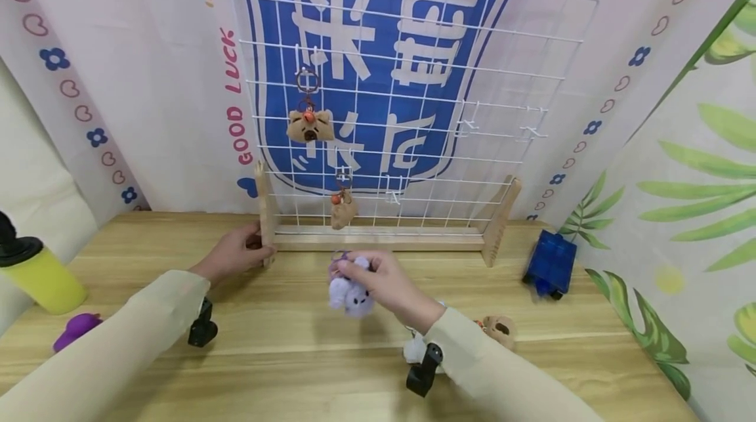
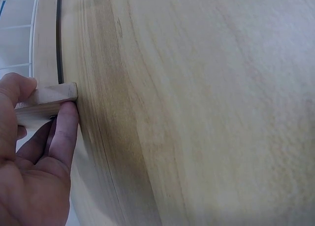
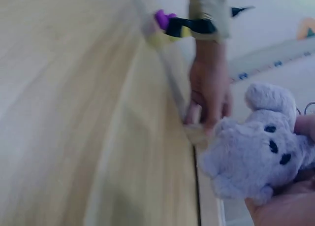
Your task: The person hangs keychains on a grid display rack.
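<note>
My left hand grips the left wooden end piece of a white wire grid rack, thumb on one side and fingers on the other. In my right hand is a lavender plush keychain, pinched near its top. It hangs over the table in front of the rack's wooden base bar; its ring is partly hidden by the fingers. On the grid, a tan plush keychain hangs at upper left. Lower down hangs a second tan keychain. Bare white hooks show further right.
Under my right forearm lie a pale plush and a brown plush, both partly covered. A blue translucent box stands at the right. At the left are a yellow bottle with a black lid and a purple object.
</note>
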Demonstrator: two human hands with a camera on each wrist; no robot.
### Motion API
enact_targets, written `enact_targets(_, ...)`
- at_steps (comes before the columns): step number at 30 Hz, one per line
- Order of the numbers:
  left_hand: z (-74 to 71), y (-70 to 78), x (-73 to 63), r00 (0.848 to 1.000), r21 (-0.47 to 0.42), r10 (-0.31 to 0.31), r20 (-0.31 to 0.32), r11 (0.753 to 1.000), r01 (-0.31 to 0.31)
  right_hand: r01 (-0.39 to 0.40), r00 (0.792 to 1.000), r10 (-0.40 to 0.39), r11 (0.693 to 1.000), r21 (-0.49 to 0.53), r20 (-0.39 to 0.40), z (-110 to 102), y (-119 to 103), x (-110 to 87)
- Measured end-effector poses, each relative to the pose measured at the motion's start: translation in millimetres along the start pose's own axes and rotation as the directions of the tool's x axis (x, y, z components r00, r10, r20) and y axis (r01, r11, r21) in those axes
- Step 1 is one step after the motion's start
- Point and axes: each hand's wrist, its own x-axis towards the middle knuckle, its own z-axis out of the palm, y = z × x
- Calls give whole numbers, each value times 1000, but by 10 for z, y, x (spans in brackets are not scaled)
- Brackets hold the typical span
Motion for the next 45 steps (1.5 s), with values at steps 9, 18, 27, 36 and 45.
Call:
enact_targets(9, 6, -30, 17, 1000, -18, -23, 13, 1000, 24, 128, 931, -75, 984, 126, -358, -367, -34, 61)
enact_targets(18, 21, -28, 16, 1000, -10, -6, 4, 1000, 6, 159, 854, -65, 978, 139, -516, -562, -20, 202)
enact_targets(27, 23, -40, 17, 1000, -19, -17, 7, 1000, 17, 148, 835, -54, 981, 128, -548, -616, 8, 321)
enact_targets(36, 20, -41, 32, 1000, -14, -28, 8, 1000, 28, 126, 846, -28, 981, 149, -532, -638, 42, 381)
enact_targets(45, 14, -48, 32, 1000, -8, -22, 3, 1000, 22, 66, 849, 10, 990, 124, -529, -647, 98, 416)
